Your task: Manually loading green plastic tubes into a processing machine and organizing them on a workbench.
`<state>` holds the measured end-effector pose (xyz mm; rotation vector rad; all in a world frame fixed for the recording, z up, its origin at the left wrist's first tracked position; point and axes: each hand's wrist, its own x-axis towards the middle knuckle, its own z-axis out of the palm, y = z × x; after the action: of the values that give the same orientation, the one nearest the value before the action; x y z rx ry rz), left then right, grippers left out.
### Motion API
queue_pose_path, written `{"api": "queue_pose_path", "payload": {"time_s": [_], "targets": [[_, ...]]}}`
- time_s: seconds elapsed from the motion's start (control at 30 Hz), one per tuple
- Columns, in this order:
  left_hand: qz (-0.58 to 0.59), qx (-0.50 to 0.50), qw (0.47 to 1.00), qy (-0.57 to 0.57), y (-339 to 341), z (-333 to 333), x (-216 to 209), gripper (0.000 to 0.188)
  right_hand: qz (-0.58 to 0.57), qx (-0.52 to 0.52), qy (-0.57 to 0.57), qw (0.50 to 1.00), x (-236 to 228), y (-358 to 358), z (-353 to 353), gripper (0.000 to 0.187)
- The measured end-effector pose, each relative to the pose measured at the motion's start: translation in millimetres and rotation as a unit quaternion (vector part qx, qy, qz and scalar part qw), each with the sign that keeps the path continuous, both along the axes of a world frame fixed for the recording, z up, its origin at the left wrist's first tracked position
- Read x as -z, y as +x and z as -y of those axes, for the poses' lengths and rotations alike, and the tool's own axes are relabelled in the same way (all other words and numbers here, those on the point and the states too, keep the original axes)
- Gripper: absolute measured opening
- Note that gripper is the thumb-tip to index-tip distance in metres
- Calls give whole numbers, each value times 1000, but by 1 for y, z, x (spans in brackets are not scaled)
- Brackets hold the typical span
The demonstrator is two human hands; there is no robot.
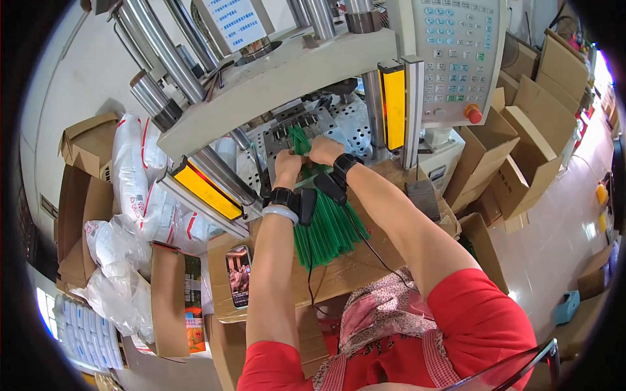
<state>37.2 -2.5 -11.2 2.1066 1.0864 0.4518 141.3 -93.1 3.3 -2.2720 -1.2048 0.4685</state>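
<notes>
From my remote post, I see the press (274,91) beyond the green strips (327,236), a phone (238,277) left of them. The left hand (287,164) and right hand (325,150) curl narrowly at their far end; I can't tell the grip. Right of them, an open carton (488,262) holds something green.

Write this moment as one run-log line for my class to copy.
left hand: at green strips, grip unclear | right hand: beside left hand, grip unclear | phone: on cardboard, left of strips
</notes>
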Motion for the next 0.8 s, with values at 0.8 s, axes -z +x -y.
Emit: {"api": "queue_pose_path", "payload": {"time_s": [0.8], "targets": [[290,147,919,-222,-166,306,-4,25,-272,-88,328,900,38,-146,307,26]]}}
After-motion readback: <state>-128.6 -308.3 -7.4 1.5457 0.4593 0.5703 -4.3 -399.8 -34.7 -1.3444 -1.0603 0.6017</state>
